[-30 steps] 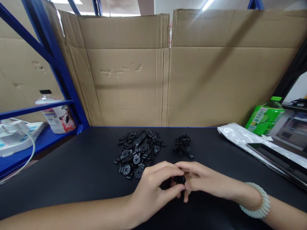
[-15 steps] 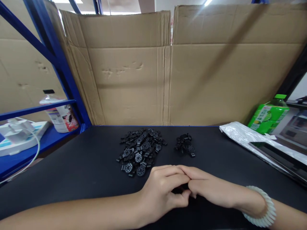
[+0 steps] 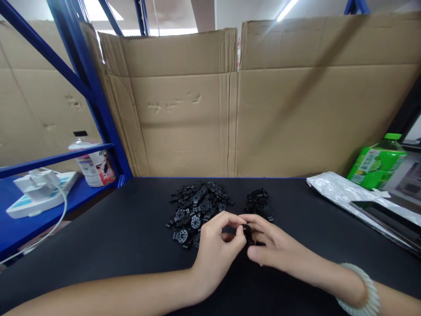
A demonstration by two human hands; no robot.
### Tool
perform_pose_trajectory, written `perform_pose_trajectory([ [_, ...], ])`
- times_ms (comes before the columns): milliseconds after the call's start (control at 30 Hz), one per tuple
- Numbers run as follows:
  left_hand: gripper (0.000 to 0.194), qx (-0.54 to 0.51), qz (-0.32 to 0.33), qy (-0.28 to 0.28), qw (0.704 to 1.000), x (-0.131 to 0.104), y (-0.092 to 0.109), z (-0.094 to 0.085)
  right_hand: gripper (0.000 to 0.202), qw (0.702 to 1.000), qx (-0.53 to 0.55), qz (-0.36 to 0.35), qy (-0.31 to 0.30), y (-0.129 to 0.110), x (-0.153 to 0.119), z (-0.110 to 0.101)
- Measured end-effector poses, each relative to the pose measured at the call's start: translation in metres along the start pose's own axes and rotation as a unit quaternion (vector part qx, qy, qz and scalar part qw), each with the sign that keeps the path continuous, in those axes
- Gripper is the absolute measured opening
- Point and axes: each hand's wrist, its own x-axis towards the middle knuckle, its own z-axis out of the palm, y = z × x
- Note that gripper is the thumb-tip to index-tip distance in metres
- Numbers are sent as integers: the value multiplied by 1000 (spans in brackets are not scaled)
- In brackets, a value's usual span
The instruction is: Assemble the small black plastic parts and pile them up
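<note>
My left hand (image 3: 219, 245) pinches a small black part (image 3: 248, 234) between thumb and fingers. On its right side my right hand (image 3: 271, 239) curls its fingers around the same part, the thumb lying lower. The part is mostly hidden by the fingers. A large pile of black parts with round perforated discs (image 3: 200, 204) lies beyond my left hand, which covers its near right edge. Just behind my right hand is a smaller cluster of black parts (image 3: 258, 202).
Cardboard panels (image 3: 184, 105) stand along the back of the black table (image 3: 131, 228). At right are a silver bag (image 3: 332, 186), a dark flat device (image 3: 388, 219) and a green bottle (image 3: 376, 162). A power strip (image 3: 42, 197) and another bottle (image 3: 94, 166) are at left.
The view has tilted up slightly. My hands have opened apart somewhat, and the black part between them now shows. My right hand's fingers have spread from their earlier closed pose.
</note>
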Motion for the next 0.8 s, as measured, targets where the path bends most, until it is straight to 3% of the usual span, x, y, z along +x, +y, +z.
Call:
perform_pose_trajectory([
  [167, 5, -38, -19, -25, 999, -1, 1, 0, 31, 989, -136, -52, 12, -8, -3, 1],
  [367, 10, -175, -74, -39, 981, 4, 0, -2, 43, 992, -107, -59, -15, -14, -1, -18],
  [467, 9, -189, -76, -45, 978, 6, -4, -1, 41, 978, -190, -88, 14, -16, 1, -28],
  [533, 8, -164, -79, -57, 982, 6, -7, 0, 38, 944, -297, -130, 66, -16, 2, -36],
  [633, 18, -117, -79, -94, 985, 4, -9, 2, 36, 850, -459, -200, 163, -12, 4, -53],
  [700, 27, -79, -56, -132, 987, 0, -8, 3, 40, 799, -522, -226, 196, -6, 7, -64],
  [800, 33, 23, 35, -190, 981, -7, -2, 1, 47, 773, -557, -238, 189, 3, 11, -74],
])
